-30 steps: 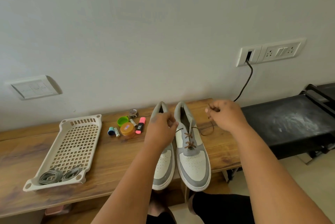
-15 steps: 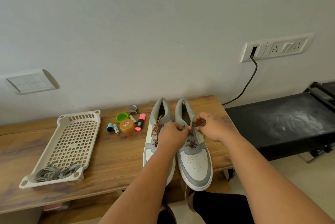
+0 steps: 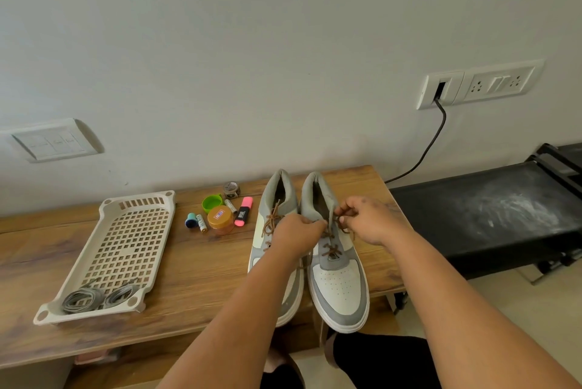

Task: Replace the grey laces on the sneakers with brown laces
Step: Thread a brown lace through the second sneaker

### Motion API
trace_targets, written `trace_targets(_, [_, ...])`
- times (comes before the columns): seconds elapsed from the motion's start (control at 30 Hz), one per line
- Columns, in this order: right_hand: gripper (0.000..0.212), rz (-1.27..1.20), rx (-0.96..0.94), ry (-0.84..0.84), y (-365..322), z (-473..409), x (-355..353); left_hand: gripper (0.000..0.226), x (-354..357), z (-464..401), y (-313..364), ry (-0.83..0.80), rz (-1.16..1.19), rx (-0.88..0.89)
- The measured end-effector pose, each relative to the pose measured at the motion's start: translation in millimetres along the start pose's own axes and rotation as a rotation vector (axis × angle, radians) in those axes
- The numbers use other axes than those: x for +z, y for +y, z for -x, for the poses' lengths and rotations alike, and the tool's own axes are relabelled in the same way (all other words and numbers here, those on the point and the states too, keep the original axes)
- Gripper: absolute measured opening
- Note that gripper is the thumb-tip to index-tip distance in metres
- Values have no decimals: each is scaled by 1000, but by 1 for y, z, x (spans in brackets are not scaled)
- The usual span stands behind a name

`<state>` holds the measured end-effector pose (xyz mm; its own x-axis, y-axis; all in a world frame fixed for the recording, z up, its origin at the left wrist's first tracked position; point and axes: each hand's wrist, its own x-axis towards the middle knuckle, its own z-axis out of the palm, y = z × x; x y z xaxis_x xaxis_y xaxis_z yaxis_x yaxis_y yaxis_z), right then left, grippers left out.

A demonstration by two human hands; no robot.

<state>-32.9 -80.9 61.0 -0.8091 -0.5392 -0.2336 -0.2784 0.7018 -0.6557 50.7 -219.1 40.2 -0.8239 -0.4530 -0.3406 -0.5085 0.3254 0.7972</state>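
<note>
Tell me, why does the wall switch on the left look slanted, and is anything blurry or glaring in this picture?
Head view: the wide lens bends the edges, so the wall switch and the socket plate tilt. Light is soft and even, with only a faint shadow under the tray. No strong glare; the black bench shows pale smudges, not reflections. The forearms at the bottom look slightly soft; the sneakers are sharp.

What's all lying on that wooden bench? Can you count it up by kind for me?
Grey-and-white sneakers: 2
Cream perforated plastic tray: 1
Coiled grey lace bundles: 2
Small items beside the tray (lids, batteries, pink highlighter): about 8
Total: about 13
</note>
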Motion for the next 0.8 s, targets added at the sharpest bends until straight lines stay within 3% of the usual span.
trace_targets(0.1, [18,15,0,0,0,0,-1,42,4,0,-2,51,-95,41])
trace_targets(0.2, [20,28,-10,-2,-1,1,-1,35,9,-2,-3,40,-76,37])
trace_targets(0.5, [20,37,4,-11,-3,6,-5,20,-2,9,0,-26,341,15])
trace_targets(0.63, [22,40,10,-7,-4,7,-6,41,4,5,-4,99,47,81])
trace_targets(0.8, [23,19,7,-15,-3,6,-5,29,7,3,-1,66,5,77])
